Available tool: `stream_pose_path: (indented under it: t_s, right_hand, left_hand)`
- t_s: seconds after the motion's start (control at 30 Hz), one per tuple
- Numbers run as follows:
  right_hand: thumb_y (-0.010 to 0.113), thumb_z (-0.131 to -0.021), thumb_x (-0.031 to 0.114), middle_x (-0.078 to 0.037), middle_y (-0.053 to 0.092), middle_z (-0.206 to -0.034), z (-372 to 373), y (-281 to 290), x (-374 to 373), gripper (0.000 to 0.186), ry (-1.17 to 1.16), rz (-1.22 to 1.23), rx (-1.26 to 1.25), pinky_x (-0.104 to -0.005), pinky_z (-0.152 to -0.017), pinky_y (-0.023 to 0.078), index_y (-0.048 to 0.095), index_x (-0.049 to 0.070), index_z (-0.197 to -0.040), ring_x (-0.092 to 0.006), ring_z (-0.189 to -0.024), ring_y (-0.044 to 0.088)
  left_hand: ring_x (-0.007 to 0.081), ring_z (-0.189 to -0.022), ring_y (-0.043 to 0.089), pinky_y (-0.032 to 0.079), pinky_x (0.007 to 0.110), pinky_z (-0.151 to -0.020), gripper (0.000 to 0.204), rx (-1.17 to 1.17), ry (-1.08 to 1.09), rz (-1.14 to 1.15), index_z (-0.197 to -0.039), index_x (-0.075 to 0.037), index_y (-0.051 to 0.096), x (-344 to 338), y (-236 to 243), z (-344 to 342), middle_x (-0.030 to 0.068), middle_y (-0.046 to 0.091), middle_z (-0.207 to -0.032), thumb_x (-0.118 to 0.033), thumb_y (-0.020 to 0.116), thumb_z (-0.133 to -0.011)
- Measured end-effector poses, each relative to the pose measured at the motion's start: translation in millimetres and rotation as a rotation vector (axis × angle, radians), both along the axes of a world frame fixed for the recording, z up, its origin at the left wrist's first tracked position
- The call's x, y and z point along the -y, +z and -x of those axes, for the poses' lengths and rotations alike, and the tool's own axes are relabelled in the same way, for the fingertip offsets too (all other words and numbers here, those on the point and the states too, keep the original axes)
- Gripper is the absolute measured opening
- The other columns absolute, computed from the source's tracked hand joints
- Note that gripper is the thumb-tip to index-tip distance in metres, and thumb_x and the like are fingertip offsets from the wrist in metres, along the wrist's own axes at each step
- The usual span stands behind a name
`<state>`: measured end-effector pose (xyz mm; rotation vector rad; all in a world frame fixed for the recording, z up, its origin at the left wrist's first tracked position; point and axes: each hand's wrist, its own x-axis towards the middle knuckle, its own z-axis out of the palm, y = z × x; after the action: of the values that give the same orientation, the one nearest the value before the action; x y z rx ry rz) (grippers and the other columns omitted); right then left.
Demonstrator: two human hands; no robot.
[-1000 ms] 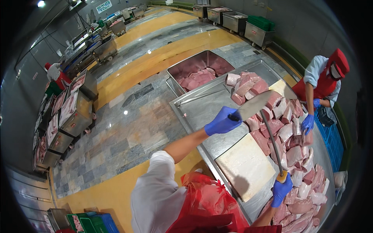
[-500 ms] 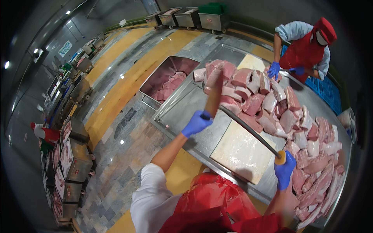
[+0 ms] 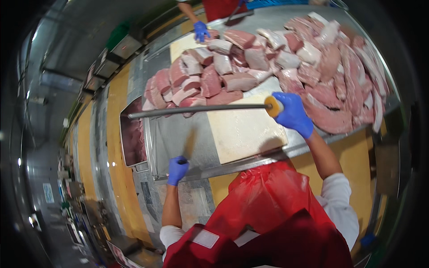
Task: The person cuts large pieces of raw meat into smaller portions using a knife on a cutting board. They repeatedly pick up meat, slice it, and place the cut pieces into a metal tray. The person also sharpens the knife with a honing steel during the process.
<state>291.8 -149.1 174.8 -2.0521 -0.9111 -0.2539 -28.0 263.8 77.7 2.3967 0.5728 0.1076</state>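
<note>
In a blue glove, my left hand (image 3: 178, 170) is closed round the handle of a knife (image 3: 190, 142), whose blade is smeared by motion and points away from me. My right hand (image 3: 292, 114), also gloved in blue, grips a sharpening steel (image 3: 201, 108) with a round yellow guard. The long grey rod stretches leftward, almost level, over the white cutting board (image 3: 243, 140) and the metal table. Knife and steel are apart. Beyond the board lie many cut pieces of pink meat (image 3: 239, 80), heaped across the table, with longer strips (image 3: 353, 76) on the right.
A metal bin (image 3: 123, 142) holding meat stands against the table's left end. Across the table a co-worker's gloved hand (image 3: 201, 31) rests by the meat near a second white board (image 3: 181, 47). Wheeled metal bins (image 3: 107, 64) line the far left. The table's near edge (image 3: 210, 172) runs before my apron.
The view has turned, so the table now lies more crosswise. The knife has gone from raised near the steel to lower and apart from it. Both hands keep their grip.
</note>
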Motion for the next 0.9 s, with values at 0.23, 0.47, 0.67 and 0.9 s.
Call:
stream_pose_path:
  t_s: [0.23, 0.47, 0.67, 0.9]
  right_hand:
    - [0.072, -0.07, 0.016, -0.012, 0.07, -0.083, 3, -10, -2, 0.026, 0.009, 0.122, -0.034, -0.0425, -0.068, 0.054, 0.07, 0.014, -0.096, -0.0343, -0.076, 0.068]
    - [0.069, -0.07, 0.013, -0.011, 0.07, -0.083, 19, -3, -4, 0.027, 0.05, 0.094, -0.077, -0.0421, -0.069, 0.054, 0.071, 0.016, -0.096, -0.034, -0.077, 0.068]
    - [0.075, -0.071, 0.013, -0.013, 0.066, -0.078, 3, 11, 32, 0.02, -0.007, -0.098, -0.074, -0.0403, -0.064, 0.052, 0.067, 0.009, -0.089, -0.0344, -0.071, 0.066]
    - [0.07, -0.074, 0.025, -0.015, 0.07, -0.084, -8, -92, 70, 0.026, -0.233, 0.319, -0.403, -0.0464, -0.07, 0.054, 0.071, 0.015, -0.098, -0.0371, -0.079, 0.068]
  left_hand:
    - [0.0085, -0.059, 0.047, 0.04, 0.027, -0.056, 0.022, 0.815, 0.162, 0.1, -0.073, -0.005, 0.054, 73, 139, -94, -0.0004, 0.052, -0.067, 0.005, 0.071, -0.084]
    - [0.0246, -0.053, 0.057, 0.041, 0.037, -0.052, 0.012, 0.242, -0.187, -0.192, -0.071, -0.003, 0.058, 49, 21, -71, 0.0163, 0.058, -0.062, 0.0, 0.066, -0.079]
    - [0.0136, -0.052, 0.047, 0.038, 0.036, -0.051, 0.005, -0.028, 0.098, -0.29, -0.075, 0.0, 0.061, -9, -20, 25, 0.0142, 0.054, -0.058, -0.004, 0.063, -0.078]
    - [0.0073, -0.061, 0.042, 0.036, 0.031, -0.054, 0.018, 0.17, 0.526, -0.043, -0.067, 0.001, 0.052, 15, -44, 43, -0.0021, 0.05, -0.063, -0.002, 0.065, -0.08]
